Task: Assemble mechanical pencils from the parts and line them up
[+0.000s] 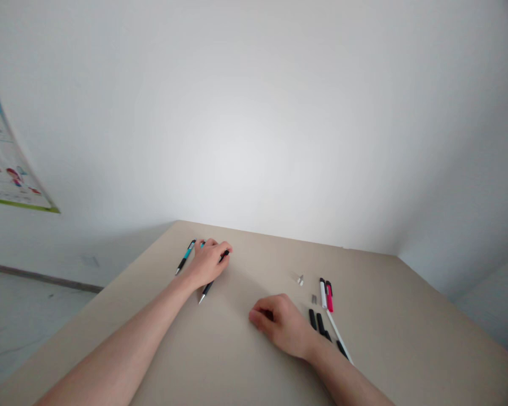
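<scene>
At the far left of the table, my left hand [209,262] has its thumb and fingers closed on a black pen [206,291] with a silver tip pointing toward me. A teal-and-black pen [186,256] lies just left of that hand. A small bit of teal shows by its fingertips, mostly covered. My right hand [281,324] rests on its side near the middle of the table, fingers curled in toward the thumb. Nothing shows inside its curl. Black caps or pen parts [312,319] lie just beyond its wrist, partly hidden by the forearm.
A white marker [323,293] and a pink marker [329,296] lie side by side on the right. Near them are a thin white stick [338,335], a small grey piece [314,299] and tiny white bits [300,280]. The beige table [254,254] meets a white wall [254,113].
</scene>
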The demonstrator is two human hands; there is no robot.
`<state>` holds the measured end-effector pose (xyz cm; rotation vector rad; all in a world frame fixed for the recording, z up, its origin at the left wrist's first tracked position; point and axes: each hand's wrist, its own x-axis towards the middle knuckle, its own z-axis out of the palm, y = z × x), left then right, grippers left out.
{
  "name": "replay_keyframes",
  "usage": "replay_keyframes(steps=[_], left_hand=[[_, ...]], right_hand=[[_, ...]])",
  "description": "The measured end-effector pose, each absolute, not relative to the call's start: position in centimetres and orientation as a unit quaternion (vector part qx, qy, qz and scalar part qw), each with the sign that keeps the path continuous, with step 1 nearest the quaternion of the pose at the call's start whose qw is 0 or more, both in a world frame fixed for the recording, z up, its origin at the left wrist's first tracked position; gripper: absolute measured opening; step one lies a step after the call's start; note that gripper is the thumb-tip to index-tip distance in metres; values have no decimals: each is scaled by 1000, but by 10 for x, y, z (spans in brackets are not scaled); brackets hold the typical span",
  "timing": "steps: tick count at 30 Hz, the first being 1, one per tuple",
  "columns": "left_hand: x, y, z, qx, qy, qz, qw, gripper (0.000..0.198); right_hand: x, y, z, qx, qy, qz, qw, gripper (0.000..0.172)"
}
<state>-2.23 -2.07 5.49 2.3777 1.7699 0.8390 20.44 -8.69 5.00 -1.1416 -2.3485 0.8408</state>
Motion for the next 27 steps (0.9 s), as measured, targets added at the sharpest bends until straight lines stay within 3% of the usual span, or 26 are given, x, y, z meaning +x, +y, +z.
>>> replay_keyframes(steps=[4, 7, 10, 14, 19, 22, 25, 27], left_hand=[[-6, -35, 65, 719, 459, 464, 240, 30], [6, -53, 73, 677, 377, 533, 340, 33], [17, -70, 78, 635, 321, 559, 426, 34], [35, -84, 73, 560, 277, 559, 544, 32], [47, -83, 64, 500, 254, 560, 610, 33], [33, -66, 61, 549, 311, 556, 542, 32], [-1, -40, 56, 622, 528, 516, 260, 22], [-25, -25, 52, 642, 667, 373, 63, 18]], right_hand=[[203, -89, 50, -410, -818, 336, 221, 19], [202, -90, 50, -408, -804, 358, 243, 22], [200, -90, 51, -404, -797, 358, 270, 29], [199, -89, 52, -405, -805, 319, 294, 13], [198, -89, 55, -395, -818, 294, 299, 17], [198, -89, 56, -406, -813, 297, 293, 15], [200, -89, 55, -439, -799, 303, 278, 15], [201, -88, 54, -462, -792, 301, 262, 15]])
